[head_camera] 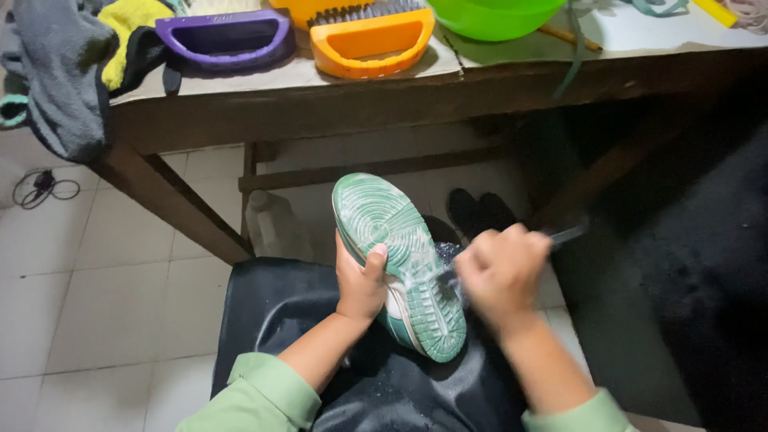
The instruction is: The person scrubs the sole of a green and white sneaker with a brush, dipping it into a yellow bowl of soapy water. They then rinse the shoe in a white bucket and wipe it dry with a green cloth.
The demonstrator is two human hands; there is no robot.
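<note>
Green sleeves frame the bottom edge, and from them both arms reach over a black apron (272, 308) spread across the lap; the left hand (360, 284) clasps a green-soled sneaker (400, 260), thumb lying on the tread and fingers curled round its far side, so the sole faces up and tilts toward the camera; the shoe rests on the lap, heel nearest the body, toe pointing at the table. The right hand (502, 272) is closed in a fist around a thin brush handle (564, 234), whose dark end sticks out to the right; the bristle end is blurred, touching the sole's right edge, where wet foam shows; scrubbing the sole's rim appears to be the step in hand, and much of the tread already looks pale with lather. Carrying on would call for a firm left grip while the shoe is turned to bring unscrubbed edge under the bristles. On the tabletop (376, 76) behind sit a purple brush (224, 36), an orange brush (372, 40), a green basin (492, 16), and a grey cloth (60, 76) hanging over the corner beside a yellow cloth (128, 24); a clear bottle (272, 224) stands on the tiled floor beneath.
</note>
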